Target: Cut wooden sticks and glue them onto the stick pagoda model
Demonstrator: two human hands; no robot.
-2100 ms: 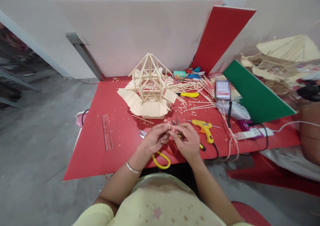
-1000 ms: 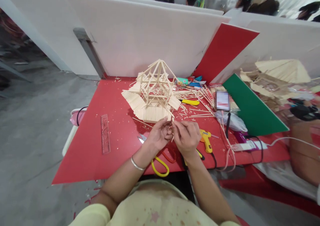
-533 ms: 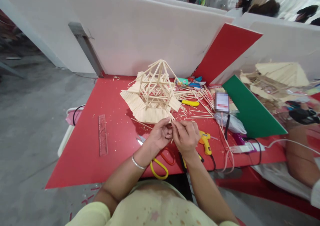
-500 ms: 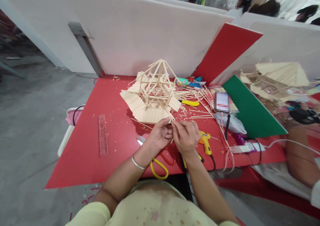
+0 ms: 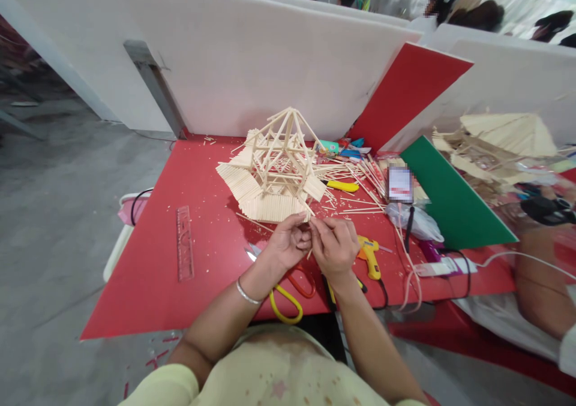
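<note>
A pale wooden stick model stands on the red table, with an open pointed frame above and slatted panels around its base. At its front right corner, my left hand is curled, thumb and fingertips pinched on a thin wooden stick. Close against it, my right hand also pinches a stick, whose lower end shows beneath the fingers. The fingertips partly hide what they grip. Under my left wrist lie scissors with yellow and red handles. A yellow glue gun rests to the right of my right hand.
Loose sticks and a yellow-handled tool lie right of the model. A clear ruler is at left. Farther right are a phone-like device, a green board and a power strip. White panels stand behind; another person's arm is at right.
Almost nothing differs. Both hands keep their pinch at the model's front right corner, and the model stays in place.
</note>
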